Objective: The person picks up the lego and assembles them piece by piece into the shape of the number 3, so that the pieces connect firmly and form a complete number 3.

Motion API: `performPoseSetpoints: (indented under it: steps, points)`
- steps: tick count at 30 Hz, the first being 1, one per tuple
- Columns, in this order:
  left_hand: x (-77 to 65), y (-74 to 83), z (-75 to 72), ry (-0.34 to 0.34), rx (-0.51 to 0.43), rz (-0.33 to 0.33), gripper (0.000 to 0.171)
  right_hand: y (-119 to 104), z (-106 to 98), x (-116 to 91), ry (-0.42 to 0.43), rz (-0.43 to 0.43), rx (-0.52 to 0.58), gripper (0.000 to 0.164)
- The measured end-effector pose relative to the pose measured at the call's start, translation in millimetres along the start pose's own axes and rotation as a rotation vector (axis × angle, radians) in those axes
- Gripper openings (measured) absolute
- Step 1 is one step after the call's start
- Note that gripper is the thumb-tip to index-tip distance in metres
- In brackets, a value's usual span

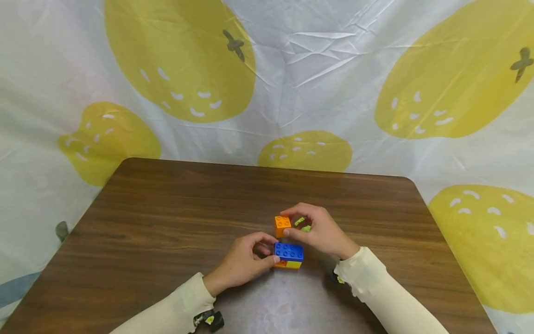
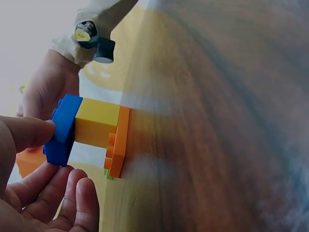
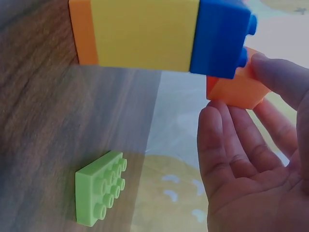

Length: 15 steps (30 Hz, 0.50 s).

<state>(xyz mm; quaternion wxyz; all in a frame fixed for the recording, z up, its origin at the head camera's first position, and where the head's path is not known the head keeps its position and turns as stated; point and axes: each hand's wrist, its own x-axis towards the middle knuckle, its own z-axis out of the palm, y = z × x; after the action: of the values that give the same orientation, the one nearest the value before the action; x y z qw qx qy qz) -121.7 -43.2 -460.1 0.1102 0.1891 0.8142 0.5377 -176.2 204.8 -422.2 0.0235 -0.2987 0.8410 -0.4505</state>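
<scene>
Stacked plastic bricks (image 1: 289,251), glossy and studded, stand on the wood-grained tabletop (image 1: 187,208), nearer its right edge than its left: blue brick (image 2: 65,130) over boxy yellow block (image 2: 98,122) over flat orange plate (image 2: 121,145). Forearms slanting inward, the left hand (image 1: 244,262) pinches the blue brick's end; the right hand (image 1: 319,229) grips an orange cube (image 1: 282,225) above the tabletop, near a light-green brick (image 3: 99,188).

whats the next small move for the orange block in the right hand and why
Probably move the orange block over the blue brick: the right hand holds the block near that brick, whose upper studs look bare, while the left hand grips it.
</scene>
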Motion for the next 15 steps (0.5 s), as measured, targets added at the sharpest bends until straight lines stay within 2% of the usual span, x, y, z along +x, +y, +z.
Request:
performPoseSetpoints:
  steps: [15]
  points:
    - [0.4, -1.6, 0.5, 0.011, 0.004, 0.024, 0.033, -11, 3, -23, 0.090, 0.000, -0.014, 0.034]
